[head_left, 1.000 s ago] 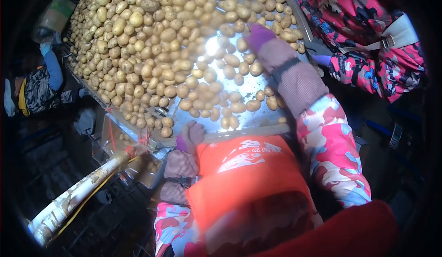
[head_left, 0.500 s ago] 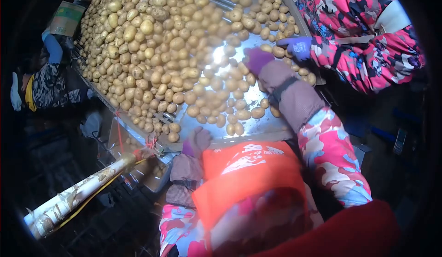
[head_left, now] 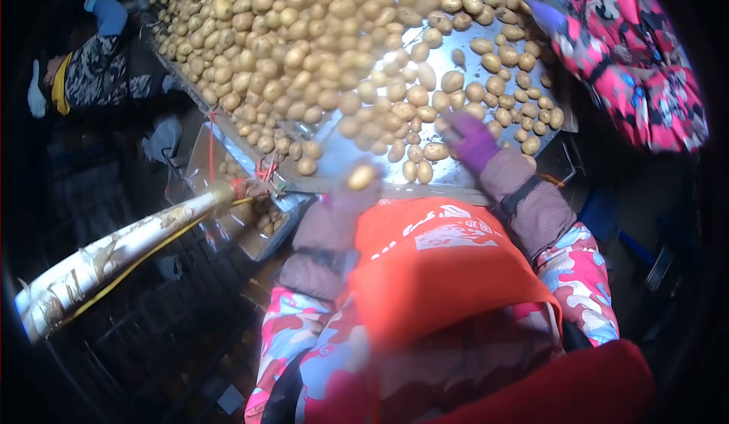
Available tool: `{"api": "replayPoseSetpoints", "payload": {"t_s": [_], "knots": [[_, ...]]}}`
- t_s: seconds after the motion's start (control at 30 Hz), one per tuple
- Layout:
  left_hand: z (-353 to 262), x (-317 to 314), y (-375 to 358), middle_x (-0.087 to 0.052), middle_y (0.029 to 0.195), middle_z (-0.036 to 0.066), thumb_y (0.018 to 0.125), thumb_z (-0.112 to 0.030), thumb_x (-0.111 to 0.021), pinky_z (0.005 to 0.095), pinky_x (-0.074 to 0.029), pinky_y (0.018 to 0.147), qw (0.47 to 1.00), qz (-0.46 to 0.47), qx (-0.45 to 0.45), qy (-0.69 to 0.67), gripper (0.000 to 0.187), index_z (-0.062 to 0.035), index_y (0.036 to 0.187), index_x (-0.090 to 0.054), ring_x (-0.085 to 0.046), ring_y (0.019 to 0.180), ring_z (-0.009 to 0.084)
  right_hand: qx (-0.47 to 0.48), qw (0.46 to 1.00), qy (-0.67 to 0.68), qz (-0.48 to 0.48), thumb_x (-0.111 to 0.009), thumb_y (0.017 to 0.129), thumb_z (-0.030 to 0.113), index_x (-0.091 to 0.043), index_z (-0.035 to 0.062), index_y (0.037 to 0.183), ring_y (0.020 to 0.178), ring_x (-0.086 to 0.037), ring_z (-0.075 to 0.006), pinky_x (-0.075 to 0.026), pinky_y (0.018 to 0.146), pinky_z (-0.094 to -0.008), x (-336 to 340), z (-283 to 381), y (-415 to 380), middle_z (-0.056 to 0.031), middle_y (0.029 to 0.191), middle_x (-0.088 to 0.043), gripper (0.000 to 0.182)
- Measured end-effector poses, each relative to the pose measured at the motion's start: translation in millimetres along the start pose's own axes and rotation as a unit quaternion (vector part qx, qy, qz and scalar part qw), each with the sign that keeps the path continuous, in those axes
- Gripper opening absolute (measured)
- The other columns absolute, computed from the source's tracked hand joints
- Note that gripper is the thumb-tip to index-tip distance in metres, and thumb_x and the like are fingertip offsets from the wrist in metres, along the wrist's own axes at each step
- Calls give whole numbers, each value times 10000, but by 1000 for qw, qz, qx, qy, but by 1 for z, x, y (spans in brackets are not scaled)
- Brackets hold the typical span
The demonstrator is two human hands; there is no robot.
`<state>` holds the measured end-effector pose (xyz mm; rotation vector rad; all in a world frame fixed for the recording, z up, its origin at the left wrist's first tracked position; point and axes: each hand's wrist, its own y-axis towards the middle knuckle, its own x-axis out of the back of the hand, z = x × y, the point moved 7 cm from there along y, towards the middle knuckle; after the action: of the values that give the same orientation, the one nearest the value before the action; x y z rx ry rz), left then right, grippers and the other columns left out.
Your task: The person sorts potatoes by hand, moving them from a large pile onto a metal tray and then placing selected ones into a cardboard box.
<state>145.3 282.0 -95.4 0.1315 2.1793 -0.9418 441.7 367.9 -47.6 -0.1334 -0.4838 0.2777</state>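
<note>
A metal sorting table (head_left: 456, 175) carries a thick heap of yellow potatoes (head_left: 304, 36), thinning toward its near edge. My left hand (head_left: 338, 200), in a purple glove and blurred by motion, is at the table's near rim with one potato (head_left: 361, 177) at its fingertips. My right hand (head_left: 468, 139), also in a purple glove, lies on the table among loose potatoes near the front edge, fingers spread and nothing visibly gripped. An orange vest (head_left: 448, 264) over pink camouflage sleeves fills the lower view.
A co-worker's pink camouflage sleeve and blue-gloved hand (head_left: 548, 15) reach over the table's right rim. Another person with a blue glove (head_left: 110, 15) stands at the far left. A pale dirty pole (head_left: 114, 251) slants from lower left to a small potato bin (head_left: 262, 223).
My right hand has pulled back from mid-table to the near edge. My left hand rose from the rim and now has a potato. The view shifted, so the table sits higher.
</note>
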Motion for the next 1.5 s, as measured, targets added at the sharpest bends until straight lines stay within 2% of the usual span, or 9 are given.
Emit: {"api": "replayPoseSetpoints", "payload": {"t_s": [0.13, 0.3, 0.37, 0.47, 0.7, 0.8, 0.9, 1.3, 1.5], "knots": [[-68, 67, -119, -607, 1196, 188, 974, -376, -529, 364, -545, 712, 972, 69, 13, -223, 422, -143, 1326, -527, -635, 864, 295, -32, 992, -94, -78, -571, 951, 261, -645, 63, 1156, 1035, -624, -329, -502, 886, -422, 46, -41, 40, -181, 1088, -651, 294], [-144, 187, -222, -605, 1027, 159, 976, -439, -516, 347, -556, 706, 811, -479, -197, -271, 452, -68, 1231, -552, -623, 830, 279, 50, 991, 52, -109, -543, 936, 230, -655, 28, 1036, 700, -630, -306, -510, 662, -441, -17, 82, 74, -157, 843, -634, 252], [-133, 262, -208, -630, 997, 124, 975, -377, -550, 304, -551, 681, 911, -311, -185, -196, 403, -30, 1178, -580, -632, 808, 241, 238, 928, -282, 48, -597, 829, 155, -663, 32, 987, 717, -638, -292, -523, 638, -423, -109, 124, 77, -160, 903, -613, 210], [-129, 116, -174, -640, 948, 74, 975, -285, -550, 279, -539, 682, 865, -484, -110, 79, 317, -43, 1173, -604, -616, 748, 183, 428, 873, -233, -30, -633, 807, 198, -639, 46, 1053, 942, -620, -309, -508, 790, -425, -111, 131, 57, -140, 1067, -595, 289], [-114, -47, 6, -531, 1358, 176, 954, -251, -550, 400, -445, 1035, 757, -166, -217, 593, 484, -92, 1408, -490, -525, 1259, 319, 54, 991, -119, -14, -703, 814, 310, -572, 91, 1258, 1187, -524, -368, -417, 1004, -467, 13, 32, 47, -154, 1348, -522, 513], [-127, -104, 78, -468, 1424, 200, 903, -152, -621, 431, -449, 1036, 493, -159, -168, 839, 540, -122, 1422, -473, -535, 1239, 354, -1, 979, -191, -65, -719, 807, 303, -556, 90, 1295, 1207, -511, -380, -408, 1018, -475, 43, 1, 11, -165, 1372, -509, 557], [-133, -119, 94, -371, 1489, 211, 912, -172, -598, 470, -398, 1093, 405, -162, -39, 899, 571, -159, 1456, -424, -446, 1335, 375, 7, 962, -266, -60, -705, 843, 235, -591, 80, 1298, 1202, -536, -388, -420, 1022, -493, 69, -2, -12, -180, 1337, -561, 495], [-136, -116, 106, -435, 1415, 215, 899, -212, -630, 465, -436, 1048, 521, -116, 19, 846, 517, -136, 1385, -473, -503, 1270, 368, -35, 860, -468, -201, -544, 916, 445, -466, 180, 1440, 1421, -299, -409, -278, 1147, -516, 119, -54, 65, -171, 1554, -326, 592], [-134, -84, 5, -547, 1127, 124, 935, -74, -600, 299, -536, 658, 939, -143, -117, 291, 468, -49, 1374, -442, -586, 831, 176, 12, 856, -507, -101, -596, 892, 279, -550, 139, 1355, 1305, -430, -424, -349, 1073, -519, 104, -43, -63, -168, 1420, -483, 486]]}}
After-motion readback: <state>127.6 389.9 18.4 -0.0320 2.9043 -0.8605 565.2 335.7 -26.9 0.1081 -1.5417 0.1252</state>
